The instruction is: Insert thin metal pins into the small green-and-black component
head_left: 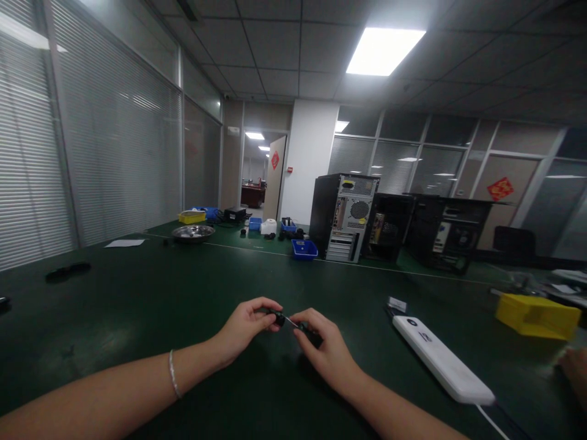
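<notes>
My left hand [245, 327] pinches a small black round part [277, 318] between thumb and fingers. My right hand [323, 351] grips a small black-handled tool [306, 330], likely a screwdriver, whose thin metal tip meets the black part. Both hands hover just above the dark green table [137, 305], close together at the middle of the view. A bracelet sits on my left wrist.
A white power strip [443, 360] lies to the right, and a yellow bin [536, 315] beyond it. Computer towers [343, 217] stand at the back with a blue tray [304, 249], a metal bowl [193, 233] and small bins. Another person's hand [575, 366] shows at the right edge.
</notes>
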Demonstrator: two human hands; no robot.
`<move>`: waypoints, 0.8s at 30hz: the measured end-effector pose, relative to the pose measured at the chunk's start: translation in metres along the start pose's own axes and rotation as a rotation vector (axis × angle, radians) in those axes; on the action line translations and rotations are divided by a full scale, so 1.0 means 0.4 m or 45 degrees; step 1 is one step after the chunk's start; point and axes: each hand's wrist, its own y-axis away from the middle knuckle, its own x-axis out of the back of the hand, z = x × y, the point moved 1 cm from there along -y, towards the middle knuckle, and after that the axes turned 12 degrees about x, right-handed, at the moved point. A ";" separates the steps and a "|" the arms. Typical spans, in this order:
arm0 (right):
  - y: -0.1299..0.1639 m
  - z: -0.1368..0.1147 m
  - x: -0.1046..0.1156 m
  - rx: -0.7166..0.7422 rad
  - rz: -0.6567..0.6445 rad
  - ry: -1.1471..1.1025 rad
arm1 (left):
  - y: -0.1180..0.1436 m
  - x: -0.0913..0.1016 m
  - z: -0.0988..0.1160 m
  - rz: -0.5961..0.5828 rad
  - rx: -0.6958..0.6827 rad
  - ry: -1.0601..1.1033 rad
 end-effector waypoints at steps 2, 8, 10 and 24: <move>-0.001 0.000 0.001 0.005 -0.004 0.010 | -0.001 0.000 0.002 0.007 -0.021 -0.003; -0.004 -0.004 0.000 0.032 -0.024 0.026 | -0.011 0.001 -0.007 0.015 -0.113 -0.060; -0.004 -0.006 -0.001 0.028 -0.030 0.027 | -0.010 0.001 -0.008 0.011 -0.125 -0.087; -0.006 -0.005 -0.005 0.007 -0.009 -0.090 | -0.012 0.000 -0.010 -0.009 -0.048 0.058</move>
